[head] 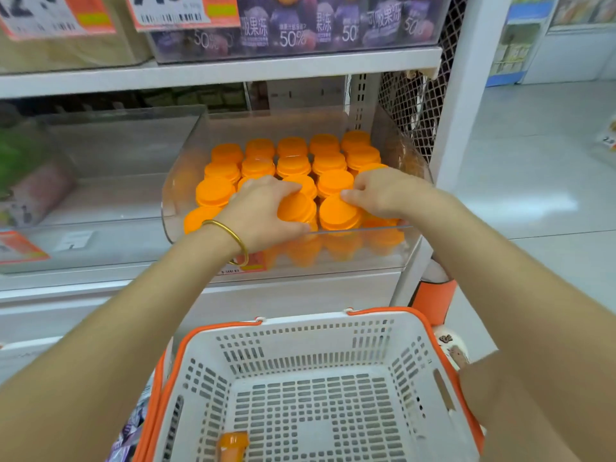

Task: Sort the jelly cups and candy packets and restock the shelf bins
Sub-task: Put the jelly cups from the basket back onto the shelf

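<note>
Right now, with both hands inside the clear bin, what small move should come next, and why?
Probably press the tilted jelly cup down until it stands level in the front row of the clear bin. The left hand grips it and its lid leans, while the cups around stand flat; the right hand touches the neighbouring cup with its thumb. A lone cup lies in the basket.

Orange jelly cups (335, 181) all over, clear bin (186, 168). White basket (333, 316) w/ slot pattern, orange rim. Gold bangle (226, 227) on left wrist. Purple packets (293, 25) up top, white txt. White & orange price tags (173, 11). White shelf (233, 75), diamond-pattern mesh panel (400, 105). Pale grey floor (533, 161).
</note>
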A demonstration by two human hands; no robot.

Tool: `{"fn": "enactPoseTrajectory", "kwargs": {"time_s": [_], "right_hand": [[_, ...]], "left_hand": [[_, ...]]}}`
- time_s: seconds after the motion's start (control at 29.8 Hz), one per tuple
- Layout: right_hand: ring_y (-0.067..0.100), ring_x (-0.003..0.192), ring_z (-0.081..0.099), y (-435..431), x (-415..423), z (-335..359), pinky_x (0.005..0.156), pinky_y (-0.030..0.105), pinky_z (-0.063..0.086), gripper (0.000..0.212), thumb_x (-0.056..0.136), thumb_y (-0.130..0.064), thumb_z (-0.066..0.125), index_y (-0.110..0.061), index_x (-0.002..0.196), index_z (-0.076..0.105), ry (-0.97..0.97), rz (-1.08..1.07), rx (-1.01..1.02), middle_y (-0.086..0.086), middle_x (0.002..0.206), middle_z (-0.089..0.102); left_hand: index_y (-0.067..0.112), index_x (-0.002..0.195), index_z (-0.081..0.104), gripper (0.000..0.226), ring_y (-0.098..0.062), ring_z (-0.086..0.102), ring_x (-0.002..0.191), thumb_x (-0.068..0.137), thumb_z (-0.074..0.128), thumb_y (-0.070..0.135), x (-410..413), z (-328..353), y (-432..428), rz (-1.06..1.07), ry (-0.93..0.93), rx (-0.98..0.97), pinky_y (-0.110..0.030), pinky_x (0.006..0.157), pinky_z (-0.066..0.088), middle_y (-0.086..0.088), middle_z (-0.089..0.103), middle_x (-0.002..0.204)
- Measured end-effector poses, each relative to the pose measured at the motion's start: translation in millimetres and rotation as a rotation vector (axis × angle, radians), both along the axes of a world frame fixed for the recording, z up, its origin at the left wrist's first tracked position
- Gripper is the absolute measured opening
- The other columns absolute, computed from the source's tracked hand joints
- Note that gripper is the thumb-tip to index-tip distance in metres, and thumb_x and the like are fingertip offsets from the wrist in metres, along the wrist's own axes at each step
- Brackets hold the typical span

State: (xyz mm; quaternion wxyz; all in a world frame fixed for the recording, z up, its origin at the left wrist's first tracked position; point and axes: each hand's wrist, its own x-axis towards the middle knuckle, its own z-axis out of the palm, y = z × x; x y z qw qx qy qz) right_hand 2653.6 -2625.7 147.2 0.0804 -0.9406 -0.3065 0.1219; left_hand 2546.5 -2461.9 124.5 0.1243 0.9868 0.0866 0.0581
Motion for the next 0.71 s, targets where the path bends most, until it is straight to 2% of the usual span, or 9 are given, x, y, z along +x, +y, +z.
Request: {"fn": "enactPoseTrajectory", "kwargs": {"time_s": [0.07, 0.1, 0.17, 0.2, 0.3, 0.4, 0.5, 0.6, 0.71], "right_hand": [[0.032, 0.097, 0.051, 1.1, 2.3, -6.5, 0.080, 0.040, 0.043, 0.041, 0.098, -0.051, 0.032, -0.022, 0.069, 0.038, -0.052, -0.032, -0.017, 0.011, 0.100, 0.051], [0.034, 0.103, 0.052, 0.5, 1.6, -8.6, 0.085, 0.042, 0.045, 0.041, 0.097, -0.052, 0.032, -0.020, 0.074, 0.043, -0.070, -0.050, -0.024, 0.014, 0.111, 0.052], [0.036, 0.112, 0.050, -1.3, 0.3, -11.6, 0.090, 0.045, 0.045, 0.041, 0.096, -0.054, 0.032, -0.020, 0.099, 0.054, -0.080, -0.073, -0.035, 0.017, 0.125, 0.048], [0.036, 0.113, 0.049, -2.8, -0.1, -11.9, 0.090, 0.044, 0.045, 0.043, 0.096, -0.054, 0.033, -0.019, 0.106, 0.055, -0.070, -0.076, -0.023, 0.018, 0.124, 0.047], [0.033, 0.108, 0.051, -9.2, -2.3, -8.8, 0.078, 0.033, 0.040, 0.041, 0.098, -0.049, 0.037, -0.014, 0.099, 0.057, -0.006, -0.059, 0.058, 0.014, 0.103, 0.051], [0.029, 0.098, 0.047, -18.7, -7.1, -0.2, 0.078, 0.032, 0.037, 0.034, 0.094, -0.040, 0.051, -0.018, 0.120, 0.053, 0.031, -0.092, 0.124, 0.015, 0.120, 0.041], [0.032, 0.093, 0.051, -25.8, -6.9, 4.8, 0.077, 0.034, 0.045, 0.046, 0.085, -0.023, 0.066, -0.024, 0.126, 0.047, -0.070, -0.055, 0.103, 0.013, 0.120, 0.041], [0.036, 0.095, 0.054, -27.9, -4.3, 3.2, 0.077, 0.040, 0.050, 0.060, 0.080, -0.011, 0.068, -0.019, 0.132, 0.039, -0.196, 0.024, 0.084, 0.013, 0.107, 0.046], [0.032, 0.081, 0.053, -29.1, -5.0, 3.5, 0.057, 0.033, 0.039, 0.046, 0.077, -0.005, 0.068, -0.009, 0.109, 0.034, -0.214, -0.002, 0.099, 0.006, 0.084, 0.043]], "left_hand": [[0.025, 0.142, 0.039, 0.071, -0.028, 0.035, 0.130, 0.080, 0.064, 0.050, 2.2, -0.8, 1.7, -0.013, 0.027, 0.012, -0.043, 0.109, 0.031, -0.009, 0.043, 0.137], [0.025, 0.142, 0.039, 0.070, -0.028, 0.034, 0.130, 0.081, 0.063, 0.050, 2.9, -0.7, 2.3, -0.019, 0.042, 0.018, -0.044, 0.109, 0.030, -0.009, 0.043, 0.137], [0.026, 0.142, 0.038, 0.069, -0.027, 0.034, 0.130, 0.082, 0.062, 0.049, 3.2, -0.5, 3.2, -0.035, 0.055, 0.014, -0.044, 0.108, 0.031, -0.008, 0.043, 0.136], [0.026, 0.142, 0.038, 0.068, -0.027, 0.035, 0.129, 0.082, 0.062, 0.048, 2.9, -0.4, 3.4, -0.041, 0.052, 0.006, -0.044, 0.108, 0.032, -0.008, 0.043, 0.134], [0.027, 0.139, 0.041, 0.063, -0.026, 0.039, 0.124, 0.083, 0.064, 0.043, 2.6, -0.5, 4.5, -0.057, 0.023, -0.044, -0.043, 0.104, 0.035, -0.007, 0.044, 0.127], [0.028, 0.137, 0.044, 0.057, -0.025, 0.040, 0.122, 0.085, 0.064, 0.039, 4.1, -1.3, 3.9, -0.064, 0.015, -0.053, -0.046, 0.103, 0.037, -0.006, 0.043, 0.127], [0.030, 0.135, 0.046, 0.054, -0.026, 0.039, 0.123, 0.085, 0.063, 0.040, 8.3, -0.7, 2.1, -0.071, -0.004, -0.016, -0.047, 0.104, 0.034, -0.005, 0.043, 0.129], [0.028, 0.135, 0.046, 0.051, -0.026, 0.037, 0.123, 0.087, 0.063, 0.036, 12.7, 0.8, -2.1, -0.102, -0.024, 0.024, -0.040, 0.105, 0.033, -0.005, 0.043, 0.131], [0.024, 0.135, 0.047, 0.049, -0.025, 0.038, 0.123, 0.089, 0.061, 0.031, 16.5, -1.9, -6.1, -0.115, -0.019, 0.019, -0.035, 0.103, 0.032, -0.006, 0.044, 0.131]]}}
